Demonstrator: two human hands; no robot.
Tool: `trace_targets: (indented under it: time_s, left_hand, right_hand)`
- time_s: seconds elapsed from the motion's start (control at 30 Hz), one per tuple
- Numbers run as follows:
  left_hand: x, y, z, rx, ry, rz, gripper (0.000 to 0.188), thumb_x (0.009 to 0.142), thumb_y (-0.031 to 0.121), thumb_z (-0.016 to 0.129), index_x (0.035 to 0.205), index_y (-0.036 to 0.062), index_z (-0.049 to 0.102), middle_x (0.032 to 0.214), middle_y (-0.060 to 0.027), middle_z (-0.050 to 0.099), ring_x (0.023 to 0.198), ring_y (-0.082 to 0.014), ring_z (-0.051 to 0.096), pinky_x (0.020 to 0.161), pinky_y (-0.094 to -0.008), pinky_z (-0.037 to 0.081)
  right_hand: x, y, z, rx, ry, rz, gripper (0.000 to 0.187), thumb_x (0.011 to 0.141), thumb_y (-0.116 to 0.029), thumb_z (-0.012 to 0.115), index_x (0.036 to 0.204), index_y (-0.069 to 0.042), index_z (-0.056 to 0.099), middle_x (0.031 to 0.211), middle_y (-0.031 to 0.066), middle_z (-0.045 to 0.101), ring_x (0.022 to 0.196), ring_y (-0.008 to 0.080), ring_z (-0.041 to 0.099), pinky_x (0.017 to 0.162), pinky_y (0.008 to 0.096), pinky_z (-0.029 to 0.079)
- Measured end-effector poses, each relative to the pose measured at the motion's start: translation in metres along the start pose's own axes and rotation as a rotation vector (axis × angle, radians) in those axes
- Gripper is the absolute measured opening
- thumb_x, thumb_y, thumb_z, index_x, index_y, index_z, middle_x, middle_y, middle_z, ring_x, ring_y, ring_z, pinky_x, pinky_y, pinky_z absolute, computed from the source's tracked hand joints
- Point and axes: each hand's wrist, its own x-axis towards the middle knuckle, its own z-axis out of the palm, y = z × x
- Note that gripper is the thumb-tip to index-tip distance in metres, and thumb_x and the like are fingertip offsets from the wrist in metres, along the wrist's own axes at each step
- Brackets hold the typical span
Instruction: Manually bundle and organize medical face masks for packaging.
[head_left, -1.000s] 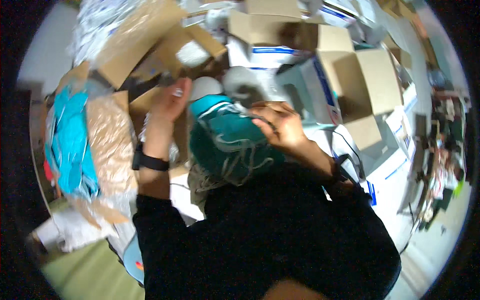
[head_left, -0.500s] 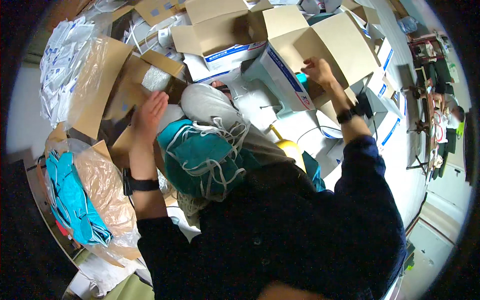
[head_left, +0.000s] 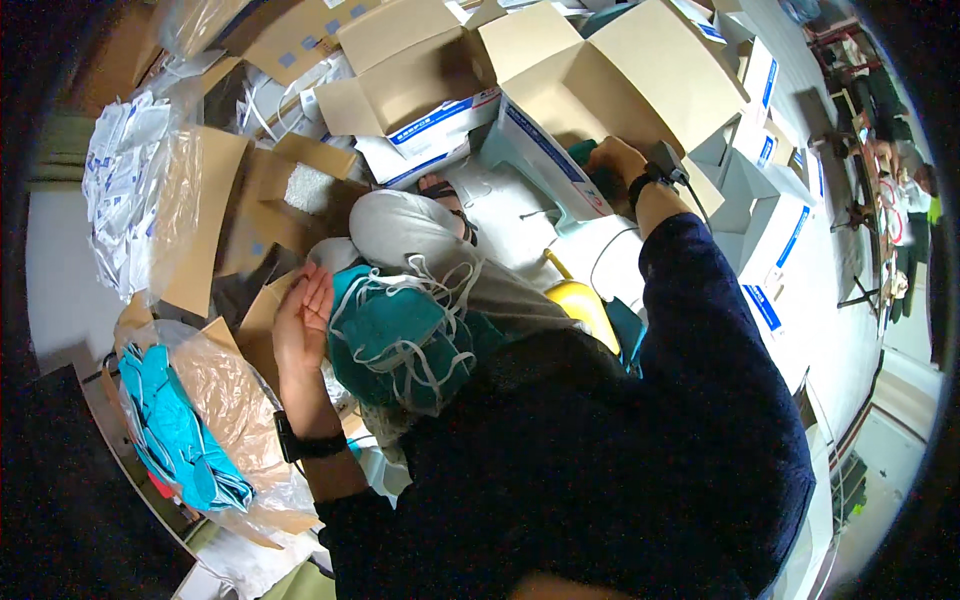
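Lying on the person's lap, the pile of teal mask-like pieces with loose white straps [head_left: 392, 318] is in front of the dark long-sleeved top [head_left: 560, 450], and its straps curl over each other on the upper side. The left hand [head_left: 304, 318] is just beside the left edge of this pile. It is open, with the palm turned up and the fingers extended, and it holds nothing; whether its fingertips touch the pile, I cannot tell. A black wristband [head_left: 308, 440] is around the left wrist.

The right hand [head_left: 618, 163] is inside an open cardboard box, brown within and white with a blue stripe outside [head_left: 552, 152]. Its fingers are bent, near a dark teal piece [head_left: 580, 152] in the same box. Because the back of the hand covers the fingertips, I cannot tell if it grips this piece.

To the left of the left forearm, turquoise folded pieces with white edges [head_left: 182, 432] lie in a clear plastic bag [head_left: 285, 490], next to brown paper-like sheeting [head_left: 240, 385]. Above them, many flat white packets [head_left: 128, 190] fill another transparent bag. A smooth yellow rounded object [head_left: 583, 308] is at the right side of the grey trouser leg [head_left: 400, 222], well apart from both hands.
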Motion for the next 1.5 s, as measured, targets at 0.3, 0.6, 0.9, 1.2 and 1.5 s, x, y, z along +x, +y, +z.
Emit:
trace_targets:
  time_s: [0.3, 0.6, 0.9, 1.2, 1.5]
  left_hand:
    - [-0.015, -0.001, 0.027, 0.157, 0.003, 0.123, 0.026, 0.089, 0.01, 0.058, 0.114, 0.002, 0.058, 0.111, -0.0146, 0.063, 0.101, -0.0239, 0.063, 0.087, -0.0334, 0.051]
    - [-0.058, 0.014, 0.163, 0.948, -0.083, 0.986, 0.042, 0.077, 0.013, 0.071, 0.117, 0.0057, 0.059, 0.114, -0.0079, 0.064, 0.094, -0.0162, 0.061, 0.08, -0.0289, 0.046]
    - [-0.076, 0.011, 0.12, 0.756, 0.054, 0.927, 0.022, 0.077, 0.007, 0.073, 0.096, 0.0024, 0.063, 0.075, -0.0034, 0.064, 0.068, -0.0102, 0.06, 0.064, -0.024, 0.048]
    - [-0.107, 0.04, 0.041, 0.264, 0.34, 0.959, 0.011, 0.084, 0.009, 0.065, 0.09, 0.0033, 0.058, 0.075, -0.0025, 0.062, 0.07, -0.0106, 0.06, 0.063, -0.0245, 0.047]
    - [-0.107, 0.032, 0.029, 0.334, 0.426, 1.04, 0.017, 0.09, 0.013, 0.058, 0.098, -0.0003, 0.051, 0.08, -0.0094, 0.064, 0.07, -0.0182, 0.066, 0.065, -0.0297, 0.053]
  right_hand:
    - [-0.06, 0.003, -0.121, 0.706, 0.873, 0.408, 0.032, 0.077, -0.028, 0.071, 0.097, -0.003, 0.063, 0.081, 0.0191, 0.066, 0.07, 0.0299, 0.064, 0.065, 0.0387, 0.049]
    - [-0.138, -0.122, -0.244, 1.226, 0.605, -0.314, 0.024, 0.081, -0.016, 0.072, 0.096, 0.0, 0.064, 0.078, 0.0039, 0.065, 0.07, 0.0087, 0.056, 0.064, 0.0256, 0.047]
    - [-0.152, -0.235, -0.257, 1.357, 0.416, -0.663, 0.023, 0.087, -0.014, 0.066, 0.105, -0.001, 0.06, 0.083, 0.0005, 0.063, 0.077, 0.006, 0.053, 0.068, 0.0215, 0.045]
    - [-0.157, -0.252, -0.256, 1.56, 0.402, -0.583, 0.019, 0.089, -0.008, 0.061, 0.108, -0.005, 0.06, 0.085, -0.0003, 0.064, 0.08, 0.005, 0.054, 0.072, 0.0205, 0.043]
    - [-0.157, -0.25, -0.251, 1.835, 0.137, -0.558, 0.036, 0.084, 0.002, 0.055, 0.119, -0.004, 0.059, 0.1, 0.0028, 0.064, 0.092, 0.0089, 0.058, 0.082, 0.0215, 0.044]
